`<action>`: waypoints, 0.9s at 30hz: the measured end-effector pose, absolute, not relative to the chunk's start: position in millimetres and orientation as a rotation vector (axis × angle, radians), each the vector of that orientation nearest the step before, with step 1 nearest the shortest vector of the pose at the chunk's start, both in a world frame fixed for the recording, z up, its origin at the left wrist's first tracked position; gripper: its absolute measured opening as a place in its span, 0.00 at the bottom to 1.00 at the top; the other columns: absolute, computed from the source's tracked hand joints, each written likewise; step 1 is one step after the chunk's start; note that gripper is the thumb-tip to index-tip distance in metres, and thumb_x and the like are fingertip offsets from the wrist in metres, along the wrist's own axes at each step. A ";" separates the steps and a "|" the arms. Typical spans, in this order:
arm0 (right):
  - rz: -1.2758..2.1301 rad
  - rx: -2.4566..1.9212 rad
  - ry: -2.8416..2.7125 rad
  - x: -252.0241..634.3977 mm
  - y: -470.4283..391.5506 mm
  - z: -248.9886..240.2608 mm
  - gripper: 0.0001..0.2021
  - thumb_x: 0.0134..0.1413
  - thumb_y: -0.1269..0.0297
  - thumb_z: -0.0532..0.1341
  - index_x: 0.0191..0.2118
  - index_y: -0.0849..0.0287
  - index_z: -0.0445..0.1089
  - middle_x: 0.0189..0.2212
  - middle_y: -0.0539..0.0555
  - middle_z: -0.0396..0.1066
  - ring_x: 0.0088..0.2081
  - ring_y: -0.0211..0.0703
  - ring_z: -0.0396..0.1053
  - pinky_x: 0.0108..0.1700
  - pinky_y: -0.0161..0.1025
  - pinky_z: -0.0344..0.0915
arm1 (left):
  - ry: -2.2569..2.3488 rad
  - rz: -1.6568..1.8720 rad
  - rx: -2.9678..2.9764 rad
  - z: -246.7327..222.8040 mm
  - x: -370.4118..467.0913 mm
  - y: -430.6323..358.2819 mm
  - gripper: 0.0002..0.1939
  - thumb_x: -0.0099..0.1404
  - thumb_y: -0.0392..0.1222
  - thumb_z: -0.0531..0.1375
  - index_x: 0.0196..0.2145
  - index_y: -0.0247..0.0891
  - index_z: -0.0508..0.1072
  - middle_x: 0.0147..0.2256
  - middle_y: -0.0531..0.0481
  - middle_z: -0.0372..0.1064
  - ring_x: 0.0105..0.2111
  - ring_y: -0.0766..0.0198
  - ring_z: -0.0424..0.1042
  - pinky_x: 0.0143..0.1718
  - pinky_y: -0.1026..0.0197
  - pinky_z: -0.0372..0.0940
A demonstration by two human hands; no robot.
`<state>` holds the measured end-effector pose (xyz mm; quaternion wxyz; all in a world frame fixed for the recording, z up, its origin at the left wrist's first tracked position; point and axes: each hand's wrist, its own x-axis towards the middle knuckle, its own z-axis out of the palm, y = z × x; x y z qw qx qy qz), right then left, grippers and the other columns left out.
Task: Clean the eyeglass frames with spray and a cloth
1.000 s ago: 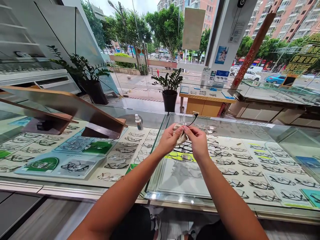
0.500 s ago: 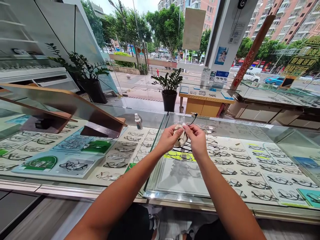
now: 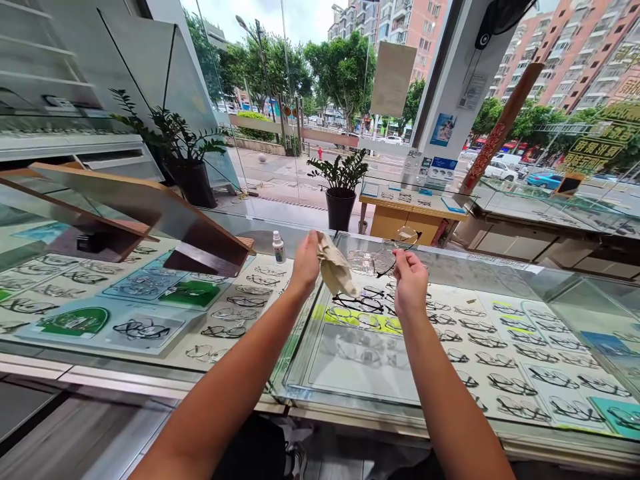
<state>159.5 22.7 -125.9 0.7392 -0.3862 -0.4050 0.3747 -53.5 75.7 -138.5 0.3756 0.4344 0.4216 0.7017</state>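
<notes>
1. Hanging tilted in the air above the glass counter [image 3: 350, 390], a pair of dark-rimmed glasses [image 3: 386, 264] has one lens higher than the other.
2. The right hand [image 3: 411, 275] grips it, thumb and fingers pinched together on the frame; exactly which part they hold is too small for me to make out.
3. Left of the glasses and apart from them, a beige cloth [image 3: 334, 268] droops in loose folds.
4. The left hand [image 3: 306, 261] has its fingers closed on the cloth's upper end, so the rest slants down toward the right.
5. Under the counter's glass, below the hands, rows of eyewear [image 3: 510, 385] lie neatly spread, some along a bright yellow strip [image 3: 320, 312].
6. Near the left hand, on its outer side, a small white-capped bottle [image 3: 279, 248] stands upright on the glass.
7. Farther left, a slanted wood-edged board [image 3: 150, 207] leans over the counter.
8. Beyond the counter, I see a potted plant [image 3: 341, 207] on the floor, with a wooden table [image 3: 410, 223] just to its right.
9. Past the window, trees [image 3: 340, 73] line the street, and a blue car [image 3: 547, 179] shows at far right.
</notes>
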 end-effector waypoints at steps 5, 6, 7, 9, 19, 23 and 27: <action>0.856 -0.825 -0.891 155.9 20.0 -125.4 0.24 0.49 0.40 0.73 0.36 0.58 0.76 0.23 0.43 0.57 0.26 0.36 0.47 0.29 0.38 0.46 | 1.281 1.980 1.186 -133.0 -69.7 78.7 0.36 0.72 0.74 0.49 0.44 0.38 0.76 0.44 0.43 0.76 0.47 0.55 0.74 0.54 0.55 0.66; 0.855 -0.826 -0.896 155.4 19.4 -125.0 0.23 0.50 0.41 0.72 0.37 0.58 0.76 0.23 0.43 0.56 0.26 0.36 0.47 0.29 0.38 0.45 | 1.320 2.001 1.243 -132.5 -72.4 78.8 0.36 0.73 0.73 0.47 0.44 0.37 0.76 0.43 0.43 0.76 0.46 0.55 0.74 0.54 0.54 0.66; 0.849 -0.832 -0.905 154.9 18.9 -124.7 0.23 0.51 0.41 0.72 0.37 0.58 0.76 0.23 0.43 0.55 0.26 0.36 0.46 0.29 0.38 0.45 | 1.369 2.015 1.306 -132.4 -75.2 79.1 0.35 0.75 0.72 0.45 0.44 0.38 0.76 0.42 0.43 0.76 0.45 0.55 0.73 0.54 0.54 0.66; 0.820 -0.859 -0.930 153.8 18.2 -124.6 0.22 0.54 0.41 0.70 0.38 0.58 0.76 0.23 0.43 0.54 0.26 0.36 0.47 0.29 0.38 0.45 | 1.494 2.016 1.442 -133.1 -80.8 80.4 0.32 0.77 0.66 0.44 0.43 0.39 0.75 0.42 0.42 0.75 0.45 0.55 0.72 0.54 0.52 0.65; 0.681 -0.917 -1.138 156.6 14.7 -125.5 0.16 0.66 0.48 0.61 0.39 0.56 0.73 0.33 0.50 0.69 0.33 0.41 0.60 0.37 0.39 0.56 | 2.189 1.424 1.636 -143.2 -80.3 80.1 0.20 0.74 0.48 0.51 0.49 0.38 0.78 0.57 0.27 0.67 0.60 0.32 0.64 0.61 0.30 0.57; 0.551 -1.008 -1.321 162.2 12.7 -122.0 0.15 0.70 0.50 0.57 0.38 0.54 0.70 0.29 0.49 0.64 0.31 0.43 0.58 0.36 0.41 0.55 | 1.961 1.661 1.993 -140.8 -70.5 70.7 0.27 0.70 0.52 0.60 0.62 0.40 0.71 0.67 0.32 0.61 0.66 0.35 0.59 0.65 0.33 0.54; 0.202 -1.140 -1.582 167.7 9.7 -118.0 0.12 0.71 0.56 0.54 0.37 0.53 0.69 0.37 0.53 0.70 0.42 0.49 0.64 0.48 0.46 0.57 | 1.478 1.784 2.461 -137.1 -60.0 57.5 0.41 0.65 0.57 0.66 0.70 0.42 0.61 0.71 0.36 0.59 0.70 0.41 0.58 0.69 0.41 0.53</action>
